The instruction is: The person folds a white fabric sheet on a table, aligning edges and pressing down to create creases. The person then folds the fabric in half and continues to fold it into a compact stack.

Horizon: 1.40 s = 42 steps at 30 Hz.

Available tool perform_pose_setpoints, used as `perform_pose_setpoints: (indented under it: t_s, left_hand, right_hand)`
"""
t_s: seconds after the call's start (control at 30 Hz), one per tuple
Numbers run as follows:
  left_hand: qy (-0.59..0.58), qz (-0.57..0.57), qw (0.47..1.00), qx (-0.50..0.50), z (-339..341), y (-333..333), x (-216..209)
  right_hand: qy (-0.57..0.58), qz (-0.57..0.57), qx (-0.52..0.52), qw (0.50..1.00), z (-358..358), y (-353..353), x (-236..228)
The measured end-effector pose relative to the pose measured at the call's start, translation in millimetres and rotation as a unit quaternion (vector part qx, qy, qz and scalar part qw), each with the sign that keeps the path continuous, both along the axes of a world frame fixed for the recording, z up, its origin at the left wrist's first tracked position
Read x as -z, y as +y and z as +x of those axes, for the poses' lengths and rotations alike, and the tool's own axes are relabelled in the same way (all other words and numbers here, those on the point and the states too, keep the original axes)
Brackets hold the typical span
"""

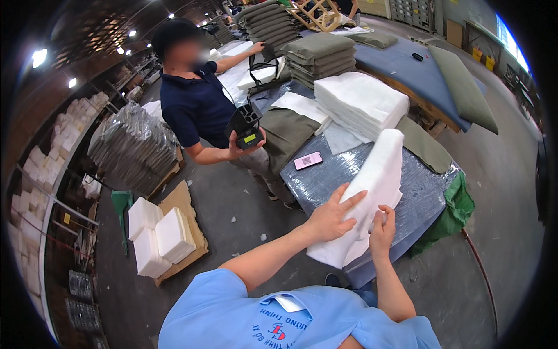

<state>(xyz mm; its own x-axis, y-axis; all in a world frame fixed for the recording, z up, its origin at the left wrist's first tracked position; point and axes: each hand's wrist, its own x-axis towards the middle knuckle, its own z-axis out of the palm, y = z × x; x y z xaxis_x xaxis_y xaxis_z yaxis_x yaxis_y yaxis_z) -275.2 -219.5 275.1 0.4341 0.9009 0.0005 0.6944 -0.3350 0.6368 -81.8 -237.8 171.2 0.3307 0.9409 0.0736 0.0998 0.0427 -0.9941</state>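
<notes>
A folded sheet of white wadding (372, 180) stands on edge in front of me, slanting across the near end of the plastic-wrapped table (331, 160). My left hand (332, 218) lies against its left face, fingers spread. On the other side, my right hand (382, 232) is closed on the wadding's near right edge, with fingers curled and thumb up. Just beyond stands a stack of white wadding sheets (363, 102). A phone (308, 160) lies on the plastic to the left, and an olive cushion cover (427, 145) lies to the right.
At the left a co-worker (195, 110) holds a black device (247, 131). Olive cushions (321, 55) are piled farther back, near a blue-topped table (395, 58). Green fabric (453, 212) hangs off the right corner. White foam blocks (160, 235) sit on cardboard on the floor.
</notes>
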Motion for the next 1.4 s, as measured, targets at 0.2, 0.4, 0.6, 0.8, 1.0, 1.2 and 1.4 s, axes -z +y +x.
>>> perform_pose_setpoints:
  t_s: [0.2,0.4,0.6,0.8,1.0,1.2,1.4]
  left_hand:
    - [0.008,0.038,0.999,0.009,15.7,-11.1,-2.0]
    - [0.014,0.039,0.999,0.013,24.9,-10.3,-7.1]
    - [0.017,0.027,0.999,0.008,30.0,-19.2,-7.5]
    - [0.031,0.022,0.999,0.015,41.5,-18.7,-16.7]
    - [0.033,0.028,0.999,0.002,33.6,-20.8,-12.1]
    - [0.041,0.057,0.997,0.014,41.9,-19.5,-12.4]
    - [0.044,0.064,0.997,0.011,41.8,-20.9,-12.2]
  right_hand:
    - [-0.097,0.039,-0.024,0.994,-13.9,0.5,4.4]
    - [-0.155,-0.042,-0.039,0.986,15.1,-6.3,52.4]
    - [0.032,0.064,0.000,0.997,3.4,-16.5,-2.2]
    - [-0.017,-0.008,-0.057,0.998,17.7,-4.3,34.3]
    - [0.056,0.034,-0.016,0.998,12.5,-13.1,33.0]
    - [-0.058,0.022,-0.037,0.997,18.1,2.6,43.0]
    - [-0.067,-0.060,-0.003,0.996,41.1,-10.2,60.1]
